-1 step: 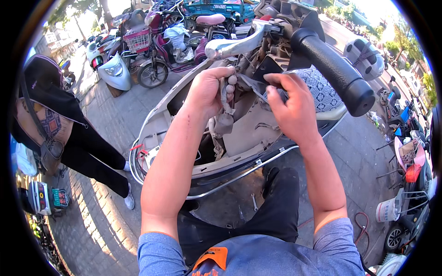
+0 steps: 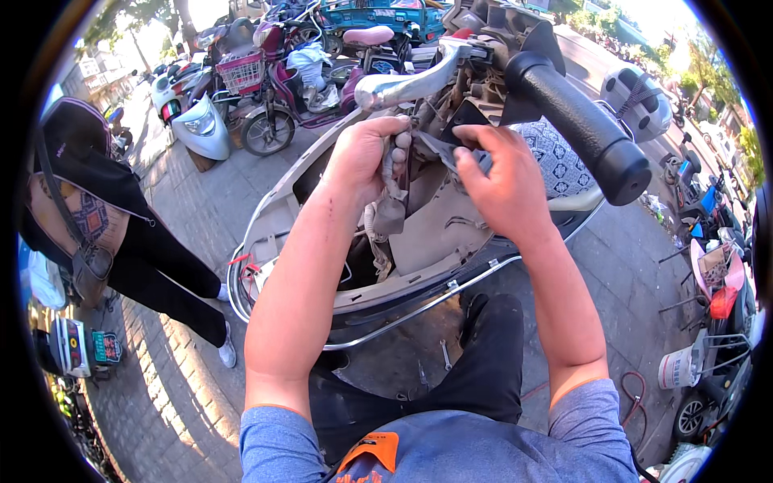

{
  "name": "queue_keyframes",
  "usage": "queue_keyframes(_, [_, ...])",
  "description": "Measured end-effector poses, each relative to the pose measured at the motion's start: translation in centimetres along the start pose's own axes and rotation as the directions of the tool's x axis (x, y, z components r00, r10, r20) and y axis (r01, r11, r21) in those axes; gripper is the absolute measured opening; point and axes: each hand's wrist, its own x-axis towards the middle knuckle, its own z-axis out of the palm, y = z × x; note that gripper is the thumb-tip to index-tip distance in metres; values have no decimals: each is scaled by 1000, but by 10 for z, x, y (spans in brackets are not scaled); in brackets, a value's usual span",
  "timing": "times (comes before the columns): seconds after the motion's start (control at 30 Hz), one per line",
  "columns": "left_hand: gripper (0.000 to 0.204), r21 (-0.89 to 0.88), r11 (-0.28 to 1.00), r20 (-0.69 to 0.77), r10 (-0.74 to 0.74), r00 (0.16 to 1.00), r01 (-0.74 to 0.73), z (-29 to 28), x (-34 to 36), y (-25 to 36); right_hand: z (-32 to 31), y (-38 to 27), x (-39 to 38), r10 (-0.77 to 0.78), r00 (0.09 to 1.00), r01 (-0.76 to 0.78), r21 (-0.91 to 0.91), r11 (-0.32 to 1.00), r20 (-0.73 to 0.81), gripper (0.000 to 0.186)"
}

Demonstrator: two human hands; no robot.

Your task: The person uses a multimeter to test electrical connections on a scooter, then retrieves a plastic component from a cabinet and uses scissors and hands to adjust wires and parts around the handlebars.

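Over the opened body of a scooter (image 2: 439,225), my left hand (image 2: 372,157) is closed around a dusty, wrapped wire bundle (image 2: 392,193). A grey connector-like block (image 2: 390,216) hangs from the bundle just below the fingers. My right hand (image 2: 507,181) is bent to the right of it, thumb and forefinger curled in. Between the two hands runs a dusty grey strip (image 2: 435,147), which looks like tape; its right end passes behind the right fingers. Above my hands are a silver handlebar part (image 2: 411,84) and a black handlebar grip (image 2: 580,129).
A person in dark clothes (image 2: 153,241) stands at the left. Parked scooters (image 2: 278,105) fill the back. A wrench (image 2: 445,354) lies on the paving by my feet. At the right are a white bucket (image 2: 678,368) and a red hose (image 2: 636,402).
My right hand has shifted slightly left, toward the left hand. The left hand keeps its hold on the wire bundle. The handlebar has moved a little left in view.
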Motion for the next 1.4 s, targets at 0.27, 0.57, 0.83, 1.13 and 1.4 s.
queue_keyframes(0.27, [12, -268, 963, 121, 49, 991, -15, -9, 17, 7, 39, 3, -4, -2, 965, 96, -348, 933, 261, 43])
queue_keyframes(0.57, [14, -268, 960, 117, 113, 987, -78, 18, -22, -43, 39, 26, -15, -154, 980, 185, -293, 938, 126, 40])
queue_keyframes(0.83, [17, -275, 961, 239, 99, 966, -31, 7, -13, -66, 38, 34, 2, -148, 988, 152, -80, 985, 43, 30])
queue_keyframes(1.13, [26, -75, 992, 275, 119, 954, -102, -27, 5, -74, 24, 10, 15, 97, 980, -110, 67, 992, 172, 10])
queue_keyframes(1.4, [16, -451, 892, 221, 112, 969, 0, -31, 13, -79, 53, -13, -38, -498, 799, 518, 35, 854, 337, 16])
